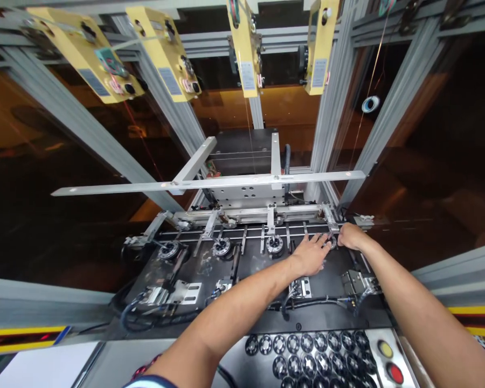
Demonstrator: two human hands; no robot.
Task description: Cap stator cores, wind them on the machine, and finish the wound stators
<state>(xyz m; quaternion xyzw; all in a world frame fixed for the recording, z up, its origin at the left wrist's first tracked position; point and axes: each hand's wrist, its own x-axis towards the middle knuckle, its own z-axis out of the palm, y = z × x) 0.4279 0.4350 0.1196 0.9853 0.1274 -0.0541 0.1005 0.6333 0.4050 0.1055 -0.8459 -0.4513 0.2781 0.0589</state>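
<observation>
Both hands are at the rightmost station of a winding machine, about a round slotted part (332, 241) like a motor stator. My left hand (312, 255) lies palm down with its fingers stretched out, their tips at the left side of that part and partly covering it. My right hand (351, 236) is closed, thumb and fingers pressed together at the part's right edge; anything in them is hidden. A metal arm (330, 216) reaches down to this station from behind. Similar stators sit at the other stations: one (275, 245), another (221, 247) and a third (168, 249).
A long metal bar (218, 184) crosses above the stations. Yellow wire tensioners (246, 54) hang overhead, with thin wires running down. In front, rows of round black parts (307, 365) lie beside a yellow button (385, 348) and a red button (395, 373). Clamps and hoses (307, 303) line the plate.
</observation>
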